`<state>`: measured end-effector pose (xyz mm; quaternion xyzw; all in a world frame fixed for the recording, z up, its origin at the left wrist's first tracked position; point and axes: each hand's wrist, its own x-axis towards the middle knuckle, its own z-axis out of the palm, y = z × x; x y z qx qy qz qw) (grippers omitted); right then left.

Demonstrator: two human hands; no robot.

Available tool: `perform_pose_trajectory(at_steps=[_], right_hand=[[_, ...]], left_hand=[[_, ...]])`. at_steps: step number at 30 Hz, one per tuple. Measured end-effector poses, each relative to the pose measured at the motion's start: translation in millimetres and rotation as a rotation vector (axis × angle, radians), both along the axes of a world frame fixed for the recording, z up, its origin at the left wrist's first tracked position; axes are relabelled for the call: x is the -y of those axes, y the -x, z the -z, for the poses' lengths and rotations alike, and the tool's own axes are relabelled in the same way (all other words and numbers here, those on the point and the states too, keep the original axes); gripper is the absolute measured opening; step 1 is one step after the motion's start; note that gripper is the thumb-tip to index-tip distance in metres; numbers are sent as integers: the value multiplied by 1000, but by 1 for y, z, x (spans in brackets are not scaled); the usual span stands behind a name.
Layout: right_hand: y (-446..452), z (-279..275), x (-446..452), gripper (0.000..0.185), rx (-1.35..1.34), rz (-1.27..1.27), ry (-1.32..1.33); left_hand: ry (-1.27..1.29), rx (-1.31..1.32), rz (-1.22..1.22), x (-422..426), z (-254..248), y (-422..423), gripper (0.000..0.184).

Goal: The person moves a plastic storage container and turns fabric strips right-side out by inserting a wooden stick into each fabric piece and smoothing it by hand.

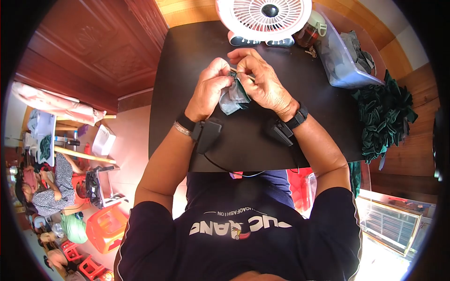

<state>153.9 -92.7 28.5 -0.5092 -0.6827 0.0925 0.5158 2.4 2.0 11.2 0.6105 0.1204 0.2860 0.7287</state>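
Over the dark table (187,65), my left hand (208,91) pinches a small piece of dark green and grey cloth (233,100) between thumb and fingers. My right hand (263,82) is closed on the upper edge of the same cloth, close to my left fingertips. A thin light-coloured stick (252,78) shows by my right fingers; its full length is hidden. The cloth hangs below both hands, its paler side towards me. Both wrists wear black bands with dark box-like devices.
A white fan (265,16) stands at the table's far edge. To its right are a lidded jar (309,33) and a clear plastic bin (344,63) with grey cloth. Gathered green velvety fabric (382,117) hangs at the right edge. People sit at the far left.
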Motion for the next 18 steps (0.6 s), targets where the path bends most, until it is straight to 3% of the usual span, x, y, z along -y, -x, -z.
perform_pose_trajectory(at_steps=[2, 5, 8, 14, 18], right_hand=[[4, 3, -2, 8, -115, -35, 30], [7, 4, -1, 9, -66, -60, 58], [11, 2, -1, 7, -37, -23, -2], [2, 3, 1, 15, -473, -222, 257], [1, -4, 2, 16, -543, -215, 328]], left_hand=[[-136, -2, -80, 2, -1, 0, 8], [-318, 32, -177, 6, -6, 0, 5], [-254, 17, -160, 5, -7, 3, 3], [-304, 21, -170, 7, -15, 3, 5], [-245, 42, -73, 6, -13, 4, 4]])
